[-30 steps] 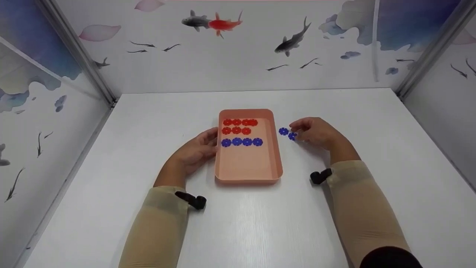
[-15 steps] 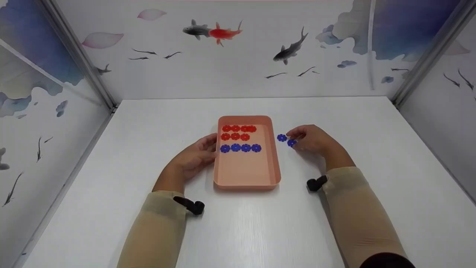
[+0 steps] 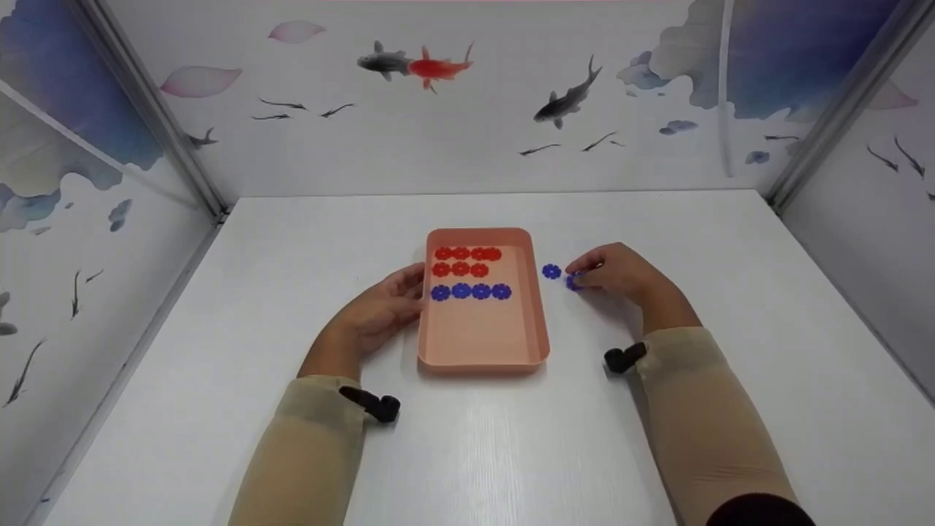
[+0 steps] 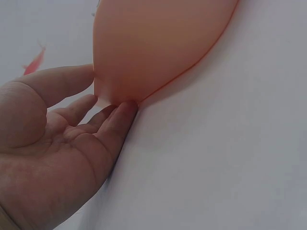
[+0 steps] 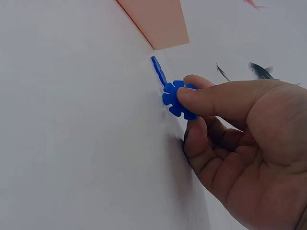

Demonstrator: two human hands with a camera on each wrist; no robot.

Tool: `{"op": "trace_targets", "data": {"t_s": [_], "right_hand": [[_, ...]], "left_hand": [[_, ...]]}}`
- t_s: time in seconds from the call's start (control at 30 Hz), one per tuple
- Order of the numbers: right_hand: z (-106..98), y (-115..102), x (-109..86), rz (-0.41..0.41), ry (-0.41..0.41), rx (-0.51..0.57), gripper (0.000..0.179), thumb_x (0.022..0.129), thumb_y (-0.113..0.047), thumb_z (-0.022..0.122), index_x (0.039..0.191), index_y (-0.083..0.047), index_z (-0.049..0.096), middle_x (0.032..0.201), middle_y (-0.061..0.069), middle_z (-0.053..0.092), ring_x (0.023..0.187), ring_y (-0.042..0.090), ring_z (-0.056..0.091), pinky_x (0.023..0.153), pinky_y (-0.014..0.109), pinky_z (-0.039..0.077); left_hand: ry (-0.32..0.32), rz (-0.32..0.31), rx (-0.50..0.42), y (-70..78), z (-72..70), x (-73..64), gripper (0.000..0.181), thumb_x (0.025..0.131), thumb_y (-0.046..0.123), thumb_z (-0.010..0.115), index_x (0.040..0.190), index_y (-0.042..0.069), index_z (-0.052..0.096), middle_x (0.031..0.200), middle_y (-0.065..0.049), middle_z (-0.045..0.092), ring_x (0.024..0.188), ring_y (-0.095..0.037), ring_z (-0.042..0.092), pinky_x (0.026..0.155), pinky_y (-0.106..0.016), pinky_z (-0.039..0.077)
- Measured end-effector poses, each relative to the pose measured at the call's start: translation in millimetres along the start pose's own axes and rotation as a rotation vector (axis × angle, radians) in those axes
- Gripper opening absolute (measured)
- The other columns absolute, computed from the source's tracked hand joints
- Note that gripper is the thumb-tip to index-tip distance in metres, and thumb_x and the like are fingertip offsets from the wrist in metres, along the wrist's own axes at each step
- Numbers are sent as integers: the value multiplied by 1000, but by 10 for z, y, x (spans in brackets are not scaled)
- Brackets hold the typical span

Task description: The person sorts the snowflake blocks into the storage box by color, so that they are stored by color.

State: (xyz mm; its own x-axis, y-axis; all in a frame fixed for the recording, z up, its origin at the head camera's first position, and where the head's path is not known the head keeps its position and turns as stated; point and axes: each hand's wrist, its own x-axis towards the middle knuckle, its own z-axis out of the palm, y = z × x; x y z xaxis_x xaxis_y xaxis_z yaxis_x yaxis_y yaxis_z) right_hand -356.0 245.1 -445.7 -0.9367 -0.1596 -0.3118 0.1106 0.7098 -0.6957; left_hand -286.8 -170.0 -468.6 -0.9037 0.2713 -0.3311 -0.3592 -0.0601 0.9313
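A pink tray (image 3: 486,340) lies on the white table with two rows of red snowflake discs (image 3: 460,269) and one row of blue snowflake discs (image 3: 481,291) inside. At its left wall, my left hand (image 3: 380,307) touches with relaxed fingertips; the left wrist view shows thumb and fingers (image 4: 72,84) against the pink wall. Right of the tray, my right hand (image 3: 621,277) pinches a blue snowflake disc (image 5: 173,99) between thumb and forefinger, the disc tilted up. Another blue snowflake disc (image 3: 551,271) lies between that hand and the tray.
White panels printed with fish (image 3: 438,68) and blue washes enclose the table (image 3: 467,438) at the back and sides. Black camera mounts (image 3: 624,358) stick out from both sleeves.
My right thumb and forefinger have closed on the nearer blue disc, which has tipped up from lying flat. The left hand stays at the tray. The head view has shifted slightly.
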Motion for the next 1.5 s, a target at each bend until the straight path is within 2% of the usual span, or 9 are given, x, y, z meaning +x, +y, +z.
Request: {"op": "trace_targets", "data": {"t_s": [0.13,0.27,0.43,0.67,0.8,1.0,1.17,1.27,1.5], "right_hand": [[1,-63,17,-37,14,117,25,104,-30,71,127,-20,78,130,6,72,109,24,65,91,28,58],[43,-205,18,-54,28,234,28,105,-29,70,130,-17,75,132,7,72,115,26,69,98,29,61],[143,-394,-18,-77,19,292,26,104,-27,71,128,-18,76,131,8,73,115,25,75,105,33,61],[264,-689,-111,-167,3,290,27,105,-24,71,130,-16,75,127,8,76,108,23,75,108,44,60],[352,-847,-160,-213,-36,304,30,104,-24,72,133,-14,74,129,7,74,107,20,76,107,45,61],[483,-1118,-216,-308,-113,353,28,104,-16,70,132,-10,74,128,12,74,112,30,75,103,41,63],[566,-1402,-134,-298,-150,303,23,105,-16,70,125,-21,77,122,8,75,114,29,75,107,42,61],[618,-1554,-42,-284,-180,289,22,105,-17,70,124,-25,77,122,6,74,115,27,74,113,48,58],[803,-1702,208,-237,-267,252,28,104,-20,71,132,-22,74,126,1,75,121,25,70,117,49,54]], "left_hand": [[0,3,1,5,-18,-2,85,93,4,80,164,32,41,170,11,42,161,-14,37,126,-37,44],[6,-5,-2,9,-31,-1,84,93,3,78,163,31,43,170,11,43,160,-14,39,126,-36,45],[-9,8,-11,-1,-33,14,85,93,2,79,164,30,42,170,10,43,160,-15,39,125,-36,46],[-17,20,-14,-9,-40,22,87,93,4,80,165,28,39,171,9,41,161,-16,38,125,-37,46],[-11,15,1,-3,-28,17,88,93,5,81,166,29,38,172,9,39,162,-15,36,126,-37,44],[-8,3,4,2,-3,15,89,92,5,82,166,30,39,172,11,38,162,-15,35,126,-36,44],[-6,-4,9,16,-10,22,88,92,5,82,165,31,40,173,11,38,163,-15,34,127,-37,42],[-9,2,10,23,-16,20,89,91,5,82,165,30,40,173,10,37,163,-15,34,128,-37,42],[-29,6,10,20,2,3,85,94,2,78,166,28,39,171,10,40,162,-14,35,127,-36,43]]}}
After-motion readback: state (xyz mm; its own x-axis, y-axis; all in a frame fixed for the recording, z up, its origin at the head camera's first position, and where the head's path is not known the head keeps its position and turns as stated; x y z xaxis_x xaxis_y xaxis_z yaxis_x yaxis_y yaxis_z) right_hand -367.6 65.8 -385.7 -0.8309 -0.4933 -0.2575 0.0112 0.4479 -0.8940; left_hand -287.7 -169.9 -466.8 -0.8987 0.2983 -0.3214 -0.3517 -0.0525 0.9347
